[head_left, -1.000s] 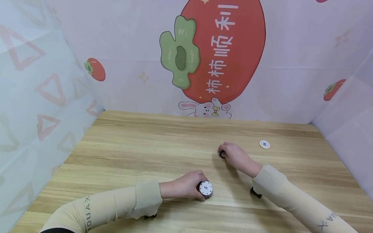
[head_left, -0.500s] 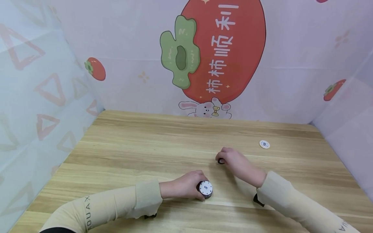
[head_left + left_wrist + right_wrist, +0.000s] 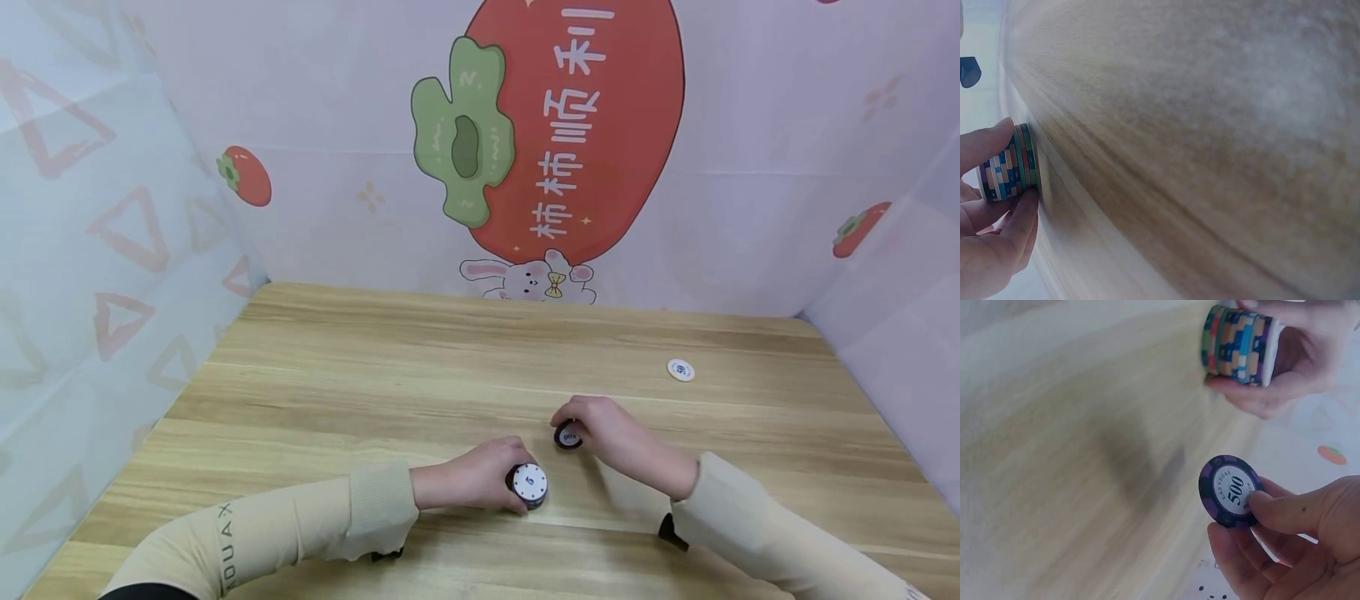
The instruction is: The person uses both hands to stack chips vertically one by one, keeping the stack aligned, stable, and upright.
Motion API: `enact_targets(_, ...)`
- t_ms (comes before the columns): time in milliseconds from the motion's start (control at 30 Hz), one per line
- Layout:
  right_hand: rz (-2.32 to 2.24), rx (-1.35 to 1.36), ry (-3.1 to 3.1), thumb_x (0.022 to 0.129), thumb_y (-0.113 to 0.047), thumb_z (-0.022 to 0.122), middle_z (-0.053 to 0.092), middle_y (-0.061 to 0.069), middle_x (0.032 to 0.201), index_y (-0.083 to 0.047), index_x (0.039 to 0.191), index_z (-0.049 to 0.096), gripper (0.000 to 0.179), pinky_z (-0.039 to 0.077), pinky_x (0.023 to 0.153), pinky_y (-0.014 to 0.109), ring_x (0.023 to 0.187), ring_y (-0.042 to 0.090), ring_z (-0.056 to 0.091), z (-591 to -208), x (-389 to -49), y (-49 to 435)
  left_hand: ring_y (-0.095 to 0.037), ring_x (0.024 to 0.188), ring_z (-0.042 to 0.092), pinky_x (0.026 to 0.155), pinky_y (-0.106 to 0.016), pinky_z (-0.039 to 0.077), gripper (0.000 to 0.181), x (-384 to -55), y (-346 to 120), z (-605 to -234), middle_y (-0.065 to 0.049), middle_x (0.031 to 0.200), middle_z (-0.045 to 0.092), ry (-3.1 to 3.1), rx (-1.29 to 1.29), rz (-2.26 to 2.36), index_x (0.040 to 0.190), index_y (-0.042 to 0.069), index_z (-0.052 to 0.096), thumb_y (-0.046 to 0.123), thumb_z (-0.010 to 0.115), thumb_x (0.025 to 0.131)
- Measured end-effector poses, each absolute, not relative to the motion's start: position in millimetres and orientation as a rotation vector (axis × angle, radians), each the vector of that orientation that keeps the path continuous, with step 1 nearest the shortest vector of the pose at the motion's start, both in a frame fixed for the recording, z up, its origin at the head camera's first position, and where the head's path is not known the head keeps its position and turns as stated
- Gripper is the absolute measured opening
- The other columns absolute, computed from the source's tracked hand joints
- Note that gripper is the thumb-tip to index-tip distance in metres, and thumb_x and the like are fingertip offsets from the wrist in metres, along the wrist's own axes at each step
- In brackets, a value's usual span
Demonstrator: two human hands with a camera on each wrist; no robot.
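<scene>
A stack of poker chips (image 3: 530,485) stands on the wooden table, a white chip marked 5 on top. My left hand (image 3: 478,477) grips it round the sides. In the left wrist view the stack (image 3: 1011,164) shows mixed coloured edges between thumb and fingers. My right hand (image 3: 613,437) pinches one dark purple poker chip (image 3: 1232,489) by its edge, above the table and just beyond the stack. Its printed face reads 500. The right wrist view shows thumb on the face and fingers behind; the held chip and the stack (image 3: 1238,347) are apart.
A lone white poker chip (image 3: 681,370) marked 50 lies flat at the table's back right. Printed cloth walls (image 3: 337,217) enclose the wooden table (image 3: 360,367) at the back and sides. Black pieces (image 3: 672,532) show under the sleeve cuffs.
My right hand has come nearer the stack, towards me and slightly left, with the purple poker chip, whose face has turned into view. The left hand and the stack have stayed put.
</scene>
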State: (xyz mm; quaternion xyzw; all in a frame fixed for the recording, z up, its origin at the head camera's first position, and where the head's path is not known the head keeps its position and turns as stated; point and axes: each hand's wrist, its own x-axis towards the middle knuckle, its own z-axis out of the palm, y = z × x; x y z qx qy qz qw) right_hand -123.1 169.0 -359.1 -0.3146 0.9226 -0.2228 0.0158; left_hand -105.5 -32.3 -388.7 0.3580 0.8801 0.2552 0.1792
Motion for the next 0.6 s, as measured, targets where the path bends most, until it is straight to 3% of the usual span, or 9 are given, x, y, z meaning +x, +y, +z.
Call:
enact_targets(433, -1.015, -0.791, 2.577, 0.081, 0.002, 0.062, 0.066, 0.002, 0.083, -0.003, 0.089, 0.067, 0.011, 0.048, 0.062, 0.022, 0.074, 0.009, 0.057, -354.7, -123.6, 166.7, -0.002, 0.081, 0.047, 0.077, -0.015, 0.040, 0.040, -106.0, -32.9, -388.5, 0.006, 0.087, 0.053, 2.479, 1.031, 0.734, 0.099, 0.008, 0.066, 0.018, 0.082, 0.063)
enact_targets(600, -1.184, -0.616, 2.382, 0.082, 0.002, 0.061, 0.064, 0.006, 0.082, 0.003, 0.091, 0.065, 0.011, 0.052, 0.058, 0.026, 0.071, 0.011, 0.057, -357.9, -125.2, 165.9, -0.002, 0.079, 0.047, 0.074, -0.014, 0.040, 0.040, -105.4, -33.0, -389.4, 0.006, 0.086, 0.052, 2.487, 1.035, 0.742, 0.097, 0.007, 0.065, 0.017, 0.082, 0.062)
